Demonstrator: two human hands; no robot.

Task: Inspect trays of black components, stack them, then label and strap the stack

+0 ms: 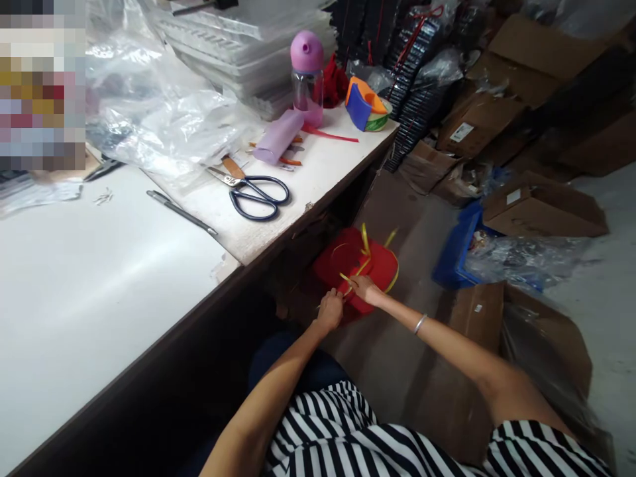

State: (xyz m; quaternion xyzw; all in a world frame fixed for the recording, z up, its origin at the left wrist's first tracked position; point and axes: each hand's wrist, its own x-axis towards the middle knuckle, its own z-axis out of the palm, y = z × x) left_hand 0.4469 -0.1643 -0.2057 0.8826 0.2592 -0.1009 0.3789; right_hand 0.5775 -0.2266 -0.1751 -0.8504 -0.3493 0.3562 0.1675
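Note:
Beside the table, low over the floor, a red item with a rounded outline (385,265) sits in front of me. Its exact kind is unclear. Several thin yellow strips (365,266) lie across it and stick up, with loose ends. My right hand (365,290), with a bangle on the wrist, is closed on a yellow strip at the red item's near side. Close by on the left, my left hand (330,309) has its fingers curled at the item's edge. What those fingers pinch is hidden.
On the white table (124,285) lie scissors (258,197), a pen (181,213), a purple case (279,137), a bottle (307,79) and a tape dispenser (366,106). Plastic trays (243,46) are stacked behind. Cardboard boxes (541,202) and a blue crate (460,248) stand right.

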